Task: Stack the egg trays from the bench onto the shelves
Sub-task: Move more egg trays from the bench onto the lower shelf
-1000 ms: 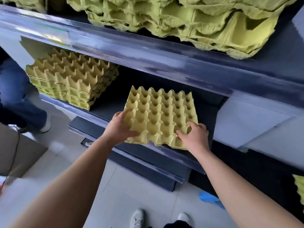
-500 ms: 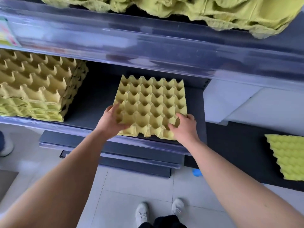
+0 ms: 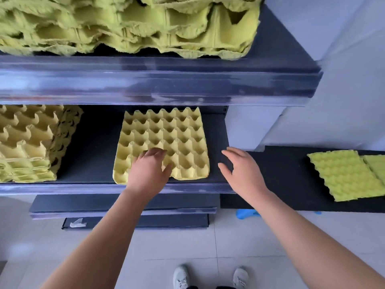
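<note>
1. Head view: a single egg tray (image 3: 162, 142) is seen lying flat on the middle shelf (image 3: 125, 187), cups upward, with its front edge just behind the shelf's lip
2. Left hand (image 3: 151, 167) is laid on the near-left part of that tray, fingers spread and pressing lightly on the cups; nothing is clasped by it
3. Right hand (image 3: 241, 170) is held open and clear of the tray, just off its right side near the shelf's right end, and nothing is gripped
4. A taller stack of trays (image 3: 31, 142) is seen to the left of the single tray on the same shelf, with a bare gap between them
5. More trays (image 3: 343, 174) are left on the bench (image 3: 281, 184), well to the right of the single tray, so the task is judged far from finished
6. If the left hand is drawn back while the fingers are hooked in the cups, the light tray could be dragged over the lip and dropped to the floor
7. If later trays are set askew on this one, nesting could be prevented and a leaning pile produced
8. Ragged trays (image 3: 125, 26) on the shelf above the single tray overhang slightly and could be snagged by a raised arm
</note>
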### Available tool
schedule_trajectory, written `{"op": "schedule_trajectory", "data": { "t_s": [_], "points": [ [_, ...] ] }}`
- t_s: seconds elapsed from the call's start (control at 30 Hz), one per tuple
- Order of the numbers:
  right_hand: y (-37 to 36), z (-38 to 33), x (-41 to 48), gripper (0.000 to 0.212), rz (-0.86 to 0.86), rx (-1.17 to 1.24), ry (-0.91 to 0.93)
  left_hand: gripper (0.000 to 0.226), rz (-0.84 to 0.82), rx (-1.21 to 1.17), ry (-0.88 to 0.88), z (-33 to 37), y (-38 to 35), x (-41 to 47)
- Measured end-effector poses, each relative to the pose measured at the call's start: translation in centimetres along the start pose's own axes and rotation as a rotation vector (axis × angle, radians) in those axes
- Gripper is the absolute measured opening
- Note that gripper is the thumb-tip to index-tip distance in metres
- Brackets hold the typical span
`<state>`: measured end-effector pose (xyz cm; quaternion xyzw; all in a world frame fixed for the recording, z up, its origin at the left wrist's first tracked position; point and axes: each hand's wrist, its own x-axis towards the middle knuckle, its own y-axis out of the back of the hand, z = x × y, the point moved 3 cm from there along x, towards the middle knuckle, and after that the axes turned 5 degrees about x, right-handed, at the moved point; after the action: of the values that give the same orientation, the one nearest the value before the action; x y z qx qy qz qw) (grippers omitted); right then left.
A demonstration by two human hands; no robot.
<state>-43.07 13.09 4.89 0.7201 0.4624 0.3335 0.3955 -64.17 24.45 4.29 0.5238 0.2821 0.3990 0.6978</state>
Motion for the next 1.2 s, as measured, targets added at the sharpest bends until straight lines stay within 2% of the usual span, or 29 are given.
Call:
{"op": "schedule_trajectory", "data": {
  "t_s": [0.1,0.23,0.37,0.63,0.9,1.2],
  "points": [
    [3.1,3.6,-2.6,0.031,0.098,-0.008,-0.016,0.037,0.023,-0.056,-0.125,6.1,-0.6,-0.1],
    [7.1,10.4,-6.7,0.029,0.167,0.025,-0.143,0.024,0.016,-0.126,-0.269,15.2,-3.1,-0.1],
    [11.4,19.0,-11.5,0.03,0.234,0.043,-0.285,0.026,-0.003,-0.163,-0.396,25.9,-6.8,-0.6],
    [19.5,36.6,-19.7,0.031,0.249,0.001,-0.49,0.026,-0.104,-0.205,-0.541,46.9,-16.1,-2.2],
    [23.9,50.6,-20.9,0.033,0.229,0.014,-0.614,0.034,-0.243,-0.18,-0.562,59.5,-24.6,1.1],
    [25.6,68.6,-14.2,0.038,0.136,0.013,-0.73,0.04,-0.428,-0.133,-0.435,70.7,-35.5,11.0]
  ]
}}
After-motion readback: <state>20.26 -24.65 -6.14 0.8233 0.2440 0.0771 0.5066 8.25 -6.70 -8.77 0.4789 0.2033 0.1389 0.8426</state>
